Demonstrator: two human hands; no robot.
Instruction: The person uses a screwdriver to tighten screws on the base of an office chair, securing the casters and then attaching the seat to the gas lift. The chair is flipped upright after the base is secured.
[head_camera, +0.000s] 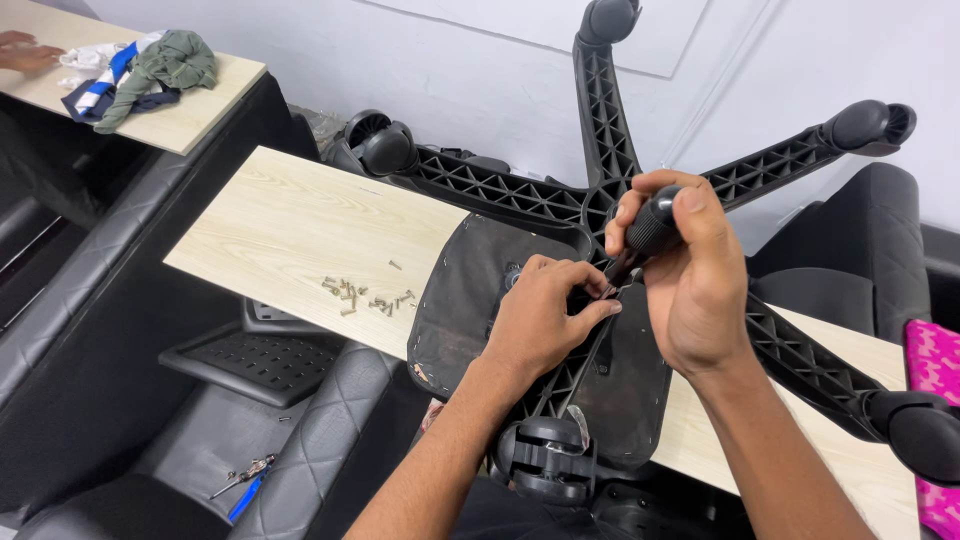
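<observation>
An upturned black office chair seat (470, 300) lies on a pale wooden board (290, 230), its five-armed wheeled base (500, 185) pointing up. My right hand (695, 290) grips the black handle of a screwdriver (650, 225), tip down at the metal mechanism plate near the base's centre. My left hand (545, 320) rests on that plate with fingertips pinched beside the screwdriver tip. What the fingertips hold is hidden.
Several small screws (365, 295) lie loose on the board left of the seat. Black quilted chair parts and an armrest (265, 360) lie below, with blue-handled pliers (245, 480). Clothes (150, 70) and another person's hand (25, 50) are on a far-left table. A pink item (935, 400) is at the right.
</observation>
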